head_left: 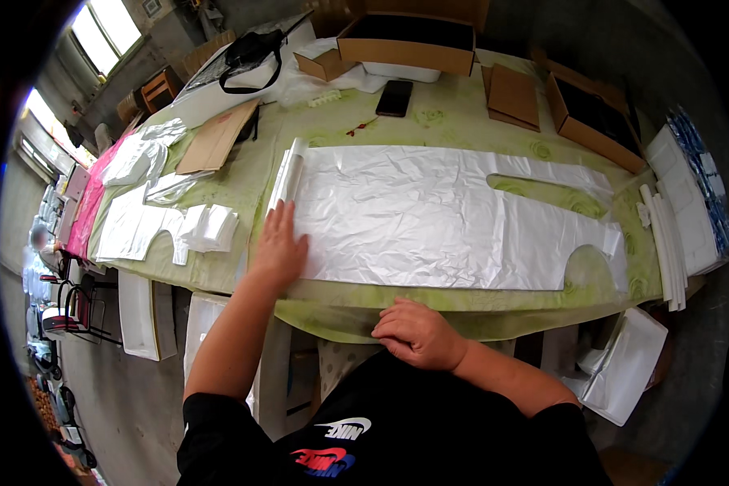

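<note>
Pressing flat on the left end of a large white, crinkled plastic sheet cut with armhole-like notches [429,215], the left hand [278,247] is lying open, fingers spread and palm down, just beside the sheet's rolled-up left edge. The sheet is stretching across the middle of a long table covered in a pale green patterned cloth [454,304], its notched end reaching toward the right side.

The right hand [417,332] is resting at the near edge of the table, fingers curled loosely inward — it is gripping nothing that can be made out, only touching the cloth's overhang just below the sheet.

Behind the sheet, a black phone [394,97] is lying on the cloth, with an open brown cardboard box [409,40] beyond it and another open cardboard box [595,117] toward the far right. A flat brown cardboard piece [217,136] is sitting to the left, and folded white plastic pieces [162,223] are lying well apart from the sheet at the left end. A stack of long white strips [668,243] is lining the right edge — close to the sheet's notched end.
</note>
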Action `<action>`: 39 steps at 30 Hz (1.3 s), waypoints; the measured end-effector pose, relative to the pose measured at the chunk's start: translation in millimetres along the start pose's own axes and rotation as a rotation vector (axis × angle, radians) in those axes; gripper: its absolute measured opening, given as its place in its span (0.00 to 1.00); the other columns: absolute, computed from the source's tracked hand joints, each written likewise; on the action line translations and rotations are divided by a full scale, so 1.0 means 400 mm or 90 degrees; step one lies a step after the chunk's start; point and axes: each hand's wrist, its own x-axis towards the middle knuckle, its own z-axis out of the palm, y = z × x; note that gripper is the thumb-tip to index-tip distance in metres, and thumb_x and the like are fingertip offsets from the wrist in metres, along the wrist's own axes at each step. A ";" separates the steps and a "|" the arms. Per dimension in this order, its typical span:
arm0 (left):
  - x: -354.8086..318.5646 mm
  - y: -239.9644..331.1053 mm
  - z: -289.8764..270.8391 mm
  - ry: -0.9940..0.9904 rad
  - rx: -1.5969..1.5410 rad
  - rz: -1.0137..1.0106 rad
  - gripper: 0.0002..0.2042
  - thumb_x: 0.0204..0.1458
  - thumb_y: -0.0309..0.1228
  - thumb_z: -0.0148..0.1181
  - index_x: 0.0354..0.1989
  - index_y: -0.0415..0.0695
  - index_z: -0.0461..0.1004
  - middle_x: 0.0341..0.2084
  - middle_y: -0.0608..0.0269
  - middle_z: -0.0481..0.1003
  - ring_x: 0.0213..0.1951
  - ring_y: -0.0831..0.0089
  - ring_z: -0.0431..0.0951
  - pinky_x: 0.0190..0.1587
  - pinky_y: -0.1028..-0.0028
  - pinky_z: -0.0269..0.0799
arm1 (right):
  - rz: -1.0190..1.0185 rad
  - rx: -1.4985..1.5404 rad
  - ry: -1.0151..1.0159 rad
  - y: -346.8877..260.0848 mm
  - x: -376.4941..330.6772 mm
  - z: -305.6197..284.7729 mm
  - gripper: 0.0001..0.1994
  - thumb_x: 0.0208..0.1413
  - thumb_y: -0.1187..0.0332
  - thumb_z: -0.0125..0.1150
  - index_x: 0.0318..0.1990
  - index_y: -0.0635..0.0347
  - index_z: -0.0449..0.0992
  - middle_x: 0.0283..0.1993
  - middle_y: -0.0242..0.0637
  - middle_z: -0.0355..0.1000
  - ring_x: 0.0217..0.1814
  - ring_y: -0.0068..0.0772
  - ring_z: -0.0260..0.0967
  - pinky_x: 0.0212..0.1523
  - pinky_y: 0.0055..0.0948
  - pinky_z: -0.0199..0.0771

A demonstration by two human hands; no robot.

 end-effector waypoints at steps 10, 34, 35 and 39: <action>0.086 -0.172 -0.005 -0.013 0.025 -0.188 0.46 0.56 0.44 0.64 0.79 0.47 0.42 0.66 0.40 0.66 0.64 0.46 0.69 0.65 0.57 0.66 | 0.004 0.022 0.042 0.002 -0.019 -0.015 0.08 0.51 0.75 0.68 0.40 0.57 0.81 0.39 0.38 0.78 0.42 0.44 0.75 0.44 0.39 0.76; 0.053 0.442 0.182 -0.040 -0.572 0.042 0.38 0.57 0.33 0.67 0.76 0.47 0.55 0.76 0.40 0.48 0.76 0.53 0.51 0.72 0.64 0.54 | 0.432 0.084 0.130 -0.020 -0.091 -0.109 0.38 0.57 0.65 0.66 0.75 0.55 0.58 0.67 0.54 0.66 0.66 0.48 0.68 0.65 0.38 0.67; 0.092 0.430 0.185 -0.079 -0.583 0.017 0.37 0.58 0.34 0.67 0.75 0.47 0.56 0.76 0.41 0.49 0.75 0.53 0.52 0.72 0.64 0.55 | 0.481 0.080 0.104 -0.037 -0.106 -0.131 0.37 0.56 0.66 0.66 0.74 0.51 0.60 0.67 0.53 0.66 0.66 0.46 0.68 0.65 0.37 0.68; 0.249 0.362 0.204 -0.095 -0.670 -0.104 0.35 0.58 0.38 0.67 0.73 0.48 0.61 0.64 0.51 0.67 0.55 0.63 0.74 0.51 0.67 0.73 | 0.514 0.122 0.084 -0.067 -0.161 -0.184 0.36 0.55 0.69 0.66 0.74 0.48 0.63 0.67 0.49 0.66 0.66 0.41 0.68 0.65 0.35 0.68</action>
